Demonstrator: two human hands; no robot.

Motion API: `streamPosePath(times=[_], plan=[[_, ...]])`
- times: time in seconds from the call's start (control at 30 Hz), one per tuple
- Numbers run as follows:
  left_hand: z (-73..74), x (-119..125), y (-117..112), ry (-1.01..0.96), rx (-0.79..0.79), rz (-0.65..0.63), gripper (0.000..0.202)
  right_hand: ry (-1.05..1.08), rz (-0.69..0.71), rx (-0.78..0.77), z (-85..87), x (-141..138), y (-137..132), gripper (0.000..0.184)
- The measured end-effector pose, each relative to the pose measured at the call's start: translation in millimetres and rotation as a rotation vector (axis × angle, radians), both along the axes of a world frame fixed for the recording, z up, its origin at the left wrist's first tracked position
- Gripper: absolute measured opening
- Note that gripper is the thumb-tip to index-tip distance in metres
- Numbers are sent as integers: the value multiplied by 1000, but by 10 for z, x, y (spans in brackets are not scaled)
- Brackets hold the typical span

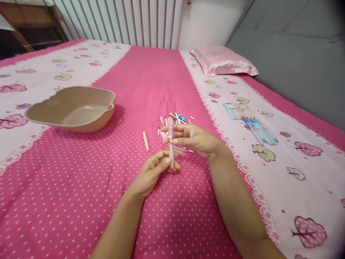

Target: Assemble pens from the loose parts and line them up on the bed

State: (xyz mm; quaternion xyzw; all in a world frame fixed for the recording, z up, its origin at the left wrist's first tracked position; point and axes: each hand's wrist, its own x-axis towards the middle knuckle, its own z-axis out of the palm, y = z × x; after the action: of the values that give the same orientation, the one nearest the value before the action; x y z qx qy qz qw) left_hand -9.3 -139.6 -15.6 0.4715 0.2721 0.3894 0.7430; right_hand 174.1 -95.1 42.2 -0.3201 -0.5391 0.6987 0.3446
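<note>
Left fingers [163, 165] and right fingers [181, 140] hold an illegibly marked pink pen [171, 149].

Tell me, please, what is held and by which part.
A pink pen: left hand on its lower barrel near the tip, right hand on its upper half.

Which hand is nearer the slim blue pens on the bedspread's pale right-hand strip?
Right. The right hand is left of the slim blue pens, apart from them; the left hand is farther left.

No legible lettering or numbers
</note>
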Motion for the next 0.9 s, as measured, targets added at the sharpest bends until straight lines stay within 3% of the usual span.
streamPosePath(times=[0.33,0.63,0.9], plan=[[21,11,-2,2,10,0,18,-153,-140,10,-9,-103,-9,50],[23,7,-1,-9,0,-3,19,29,-4,-80,89,-35,-41,51],[27,5,-7,13,-10,10,23,-11,-40,-45,14,-29,-9,47]])
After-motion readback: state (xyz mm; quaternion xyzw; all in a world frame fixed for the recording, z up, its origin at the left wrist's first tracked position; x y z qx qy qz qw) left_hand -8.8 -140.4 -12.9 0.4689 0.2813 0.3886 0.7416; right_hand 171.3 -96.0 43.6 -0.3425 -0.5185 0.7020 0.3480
